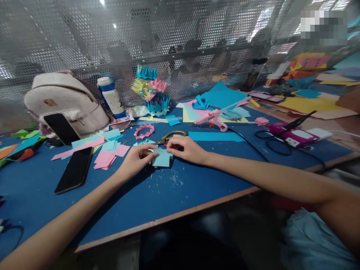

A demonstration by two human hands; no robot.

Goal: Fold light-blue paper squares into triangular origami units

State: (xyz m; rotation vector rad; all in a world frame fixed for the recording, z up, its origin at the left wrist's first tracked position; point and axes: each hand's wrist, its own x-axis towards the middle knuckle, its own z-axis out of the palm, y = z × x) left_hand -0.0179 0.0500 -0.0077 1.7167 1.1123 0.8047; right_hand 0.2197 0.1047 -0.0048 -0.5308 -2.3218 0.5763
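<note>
Pale blue paper square [161, 159]: held over the near side of the blue table [126, 210]. Left edge pinched by the left hand [141, 155]; upper right corner pinched by the right hand [185, 149]. Judged light, thin, easily creased; best gripped at its edges. Scissors [174, 132]: laid at 12 o'clock. Pink paper ring [137, 134]: 11 o'clock. Pink squares [104, 159]: piled at 9 o'clock. Glue gun [209, 117]: 2 o'clock.

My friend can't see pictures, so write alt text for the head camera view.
A left hand holds a small pale blue paper square at a blue table, the right hand at its edge. Yellow-handled scissors lie just beyond; nearby are a pink glue gun, pink paper pieces and a pale backpack.
</note>
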